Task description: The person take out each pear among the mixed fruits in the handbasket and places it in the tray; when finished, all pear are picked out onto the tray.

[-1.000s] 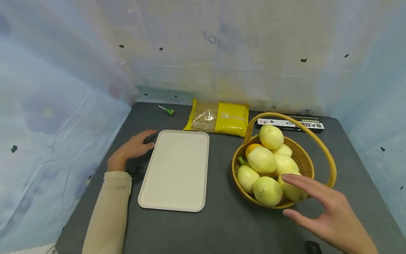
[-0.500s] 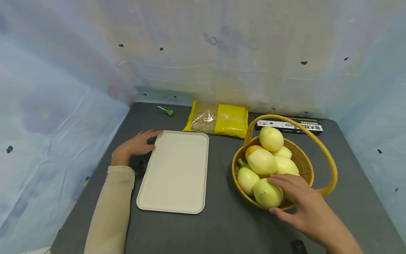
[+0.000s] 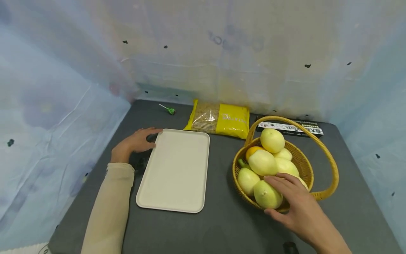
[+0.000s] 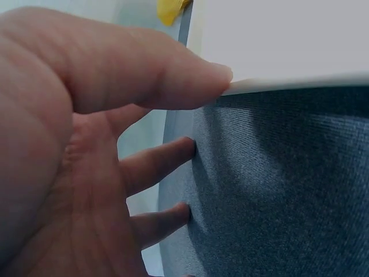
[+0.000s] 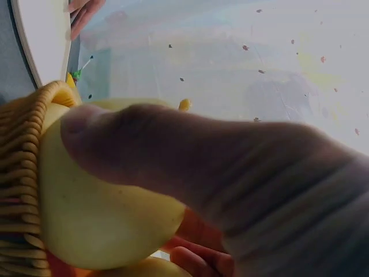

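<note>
My left hand lies at the far left corner of a white rectangular tray. In the left wrist view, the thumb touches the tray's rim, while other fingertips rest on the dark tabletop. A wicker basket with a tall handle stands to the right, filled with several pale yellow-green fruits. My right hand reaches over its near rim and grips the front pale yellow-green fruit between thumb and fingers. From the right wrist, the thumb crosses this fruit, with fingers partly hidden on its other side.
Behind the tray lies a yellow bag of pasta, with a green-wrapped lollipop to its left. A long black box sits behind the basket. Also in the basket is an orange fruit. Fabric walls enclose the table's back and sides.
My right hand has moved left and inward, from beside the basket onto the front fruit. My left hand has shifted slightly right to the tray's edge.
</note>
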A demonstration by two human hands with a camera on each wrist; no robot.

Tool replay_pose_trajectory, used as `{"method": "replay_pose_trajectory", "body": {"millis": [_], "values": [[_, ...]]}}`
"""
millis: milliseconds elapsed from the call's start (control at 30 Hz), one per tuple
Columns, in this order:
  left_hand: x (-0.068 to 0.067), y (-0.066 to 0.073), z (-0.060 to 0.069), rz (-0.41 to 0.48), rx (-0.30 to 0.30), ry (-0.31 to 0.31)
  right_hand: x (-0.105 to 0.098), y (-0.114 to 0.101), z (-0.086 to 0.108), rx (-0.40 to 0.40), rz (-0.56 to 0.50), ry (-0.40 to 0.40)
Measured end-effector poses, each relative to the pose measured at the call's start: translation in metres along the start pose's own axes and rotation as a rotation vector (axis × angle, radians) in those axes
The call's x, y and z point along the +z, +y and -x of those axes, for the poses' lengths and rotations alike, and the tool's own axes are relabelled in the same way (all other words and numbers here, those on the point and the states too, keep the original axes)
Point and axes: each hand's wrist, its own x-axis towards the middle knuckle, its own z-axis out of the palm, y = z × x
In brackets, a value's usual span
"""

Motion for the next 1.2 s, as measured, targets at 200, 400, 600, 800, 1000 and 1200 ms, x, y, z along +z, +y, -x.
{"method": "replay_pose_trajectory", "body": {"millis": [200, 400, 600, 800, 1000, 1200], "values": [[0.001, -0.001, 0.000, 0.016, -0.007, 0.002, -0.001, 0.000, 0.000, 0.005, -0.065, 0.015], [0.003, -0.002, 0.000, 0.014, 0.000, 0.004, -0.006, -0.002, 0.002, 0.045, -0.182, 0.062], [0.003, -0.002, 0.001, 0.019, -0.002, 0.011, -0.005, -0.005, 0.002, 0.114, -0.320, 0.118], [0.001, -0.002, 0.001, 0.015, -0.006, 0.018, -0.006, -0.005, -0.011, 0.150, -0.505, 0.144], [0.001, 0.000, 0.001, 0.020, -0.012, 0.019, -0.005, -0.008, -0.035, 0.036, -0.692, 0.187], [0.002, 0.001, 0.003, 0.028, -0.025, 0.020, 0.000, -0.020, -0.067, -0.083, -0.814, 0.181]]}}
